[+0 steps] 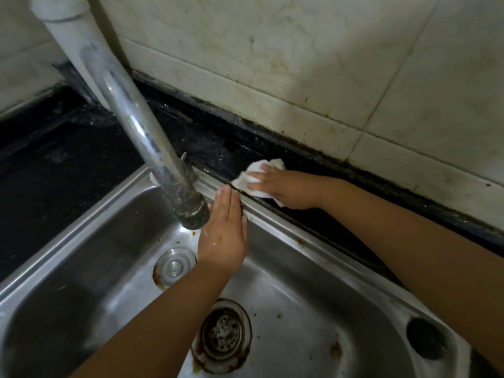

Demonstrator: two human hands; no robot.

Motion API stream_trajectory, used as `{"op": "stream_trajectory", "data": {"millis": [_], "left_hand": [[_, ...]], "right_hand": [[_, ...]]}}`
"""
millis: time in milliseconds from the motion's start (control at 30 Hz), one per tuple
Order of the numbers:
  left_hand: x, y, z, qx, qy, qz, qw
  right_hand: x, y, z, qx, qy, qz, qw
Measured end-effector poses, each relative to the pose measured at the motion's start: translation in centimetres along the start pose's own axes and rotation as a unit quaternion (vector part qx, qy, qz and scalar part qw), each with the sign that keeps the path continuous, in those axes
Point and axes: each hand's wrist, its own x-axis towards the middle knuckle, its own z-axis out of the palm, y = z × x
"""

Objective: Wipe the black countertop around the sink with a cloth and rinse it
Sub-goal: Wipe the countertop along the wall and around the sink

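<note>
Looking down, we see a steel sink [81,249] set into a black counter [68,159], with a tiled wall [300,64] rising behind a narrow black strip of that counter. One thick metal faucet spout [152,148] slants down across the left of the view and hangs over the basin, its dark end just beside our left hand [222,233] and covering part of the sink's rear rim. On the basin floor we count two round fittings — a rusty-edged strainer drain [222,335] near the bottom and a smaller capped opening [174,264] further back. A single dark round hole [425,338] sits in the sink's ledge at the lower right. Rust spots dot the steel around the drain.

There is one cloth [255,177], white and crumpled, lying on the black strip between the sink's rear rim and the wall. Our right hand [283,188] presses down on it, fingers spread fairly flat over the fabric rather than bunched round it, the forearm reaching in from the right over the ledge. Our left hand is flat and holds nothing — fingers straight and together, their tips reaching the raised rear rim of the sink just short of the cloth, though we cannot tell whether they touch it.
</note>
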Motion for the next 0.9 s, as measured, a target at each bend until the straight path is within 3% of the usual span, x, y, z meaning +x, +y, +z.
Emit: {"op": "stream_trajectory", "data": {"millis": [167,333,700,900], "left_hand": [[-0.3,-0.7,0.8,-0.025,-0.007,0.001,1.0],[-0.3,-0.6,1.0,-0.028,0.001,0.003,1.0],[-0.5,0.2,0.0,-0.029,-0.031,-0.021,0.999],[-0.4,0.7,0.2,-0.029,-0.031,-0.032,0.999]], "right_hand": [[6.5,-1.2,-3.4,-0.055,0.016,-0.02,0.998],[7.7,-1.2,-3.6,-0.068,0.052,-0.055,0.995],[-8.7,1.4,4.4,0.093,0.034,-0.035,0.994],[-4.5,0.0,2.9,0.068,0.019,0.041,0.997]]}}
